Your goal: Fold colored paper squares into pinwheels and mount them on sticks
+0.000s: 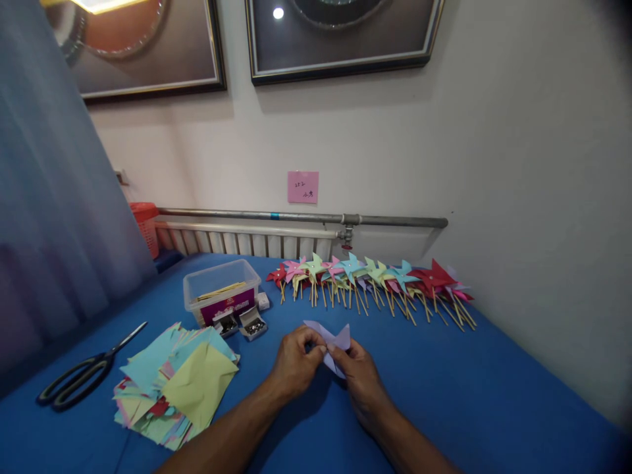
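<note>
A lavender paper pinwheel (pixel 340 338), partly folded, is held between my two hands above the blue table. My left hand (pixel 299 359) pinches it near its centre with thumb and forefinger. From the other side my right hand (pixel 359 378) grips its edge, the thumb pressed at the middle. Whether a pin sits between the fingertips I cannot make out. No stick shows on this pinwheel. Just beyond my left hand are two small open boxes, one with shiny metal pins (pixel 255 327) inside.
Finished pinwheels on sticks (pixel 350 270) lie in a row at the back. A clear plastic tub (pixel 222 280) holds thin sticks. At left are a pile of cut paper squares (pixel 197 388) and black-handled scissors (pixel 93 368). A pipe (pixel 247 215) runs along the wall.
</note>
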The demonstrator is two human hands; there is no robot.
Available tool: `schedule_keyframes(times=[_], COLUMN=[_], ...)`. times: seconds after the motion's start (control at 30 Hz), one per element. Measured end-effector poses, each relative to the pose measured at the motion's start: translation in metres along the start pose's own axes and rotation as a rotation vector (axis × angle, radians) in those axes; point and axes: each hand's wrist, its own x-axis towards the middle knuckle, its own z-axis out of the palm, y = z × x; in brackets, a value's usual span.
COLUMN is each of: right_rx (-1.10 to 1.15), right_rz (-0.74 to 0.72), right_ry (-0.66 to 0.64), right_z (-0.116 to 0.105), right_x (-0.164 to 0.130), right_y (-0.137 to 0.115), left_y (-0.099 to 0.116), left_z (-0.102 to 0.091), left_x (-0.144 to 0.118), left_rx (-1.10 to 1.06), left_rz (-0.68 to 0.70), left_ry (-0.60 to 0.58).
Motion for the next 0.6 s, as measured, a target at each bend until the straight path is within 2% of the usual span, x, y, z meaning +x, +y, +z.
schedule_keyframes(times=[0.2,0.6], right_rx=[-0.024,-0.014], right_rz=[-0.004,-0.031], right_ry=[-0.032,-0.057], right_z=[-0.0027,-0.0028], right_x=[0.0013,0.0024], right_y=[0.0038,0.0038], left_y=[0.0027,0.0075], left_z=[-0.0001,-0.0011], left_x=[-0.0006,-0.0017], left_rx=[0.019,0.014], left_rz=[-0.052,-0.065], left_ry=[0.006,0.022])
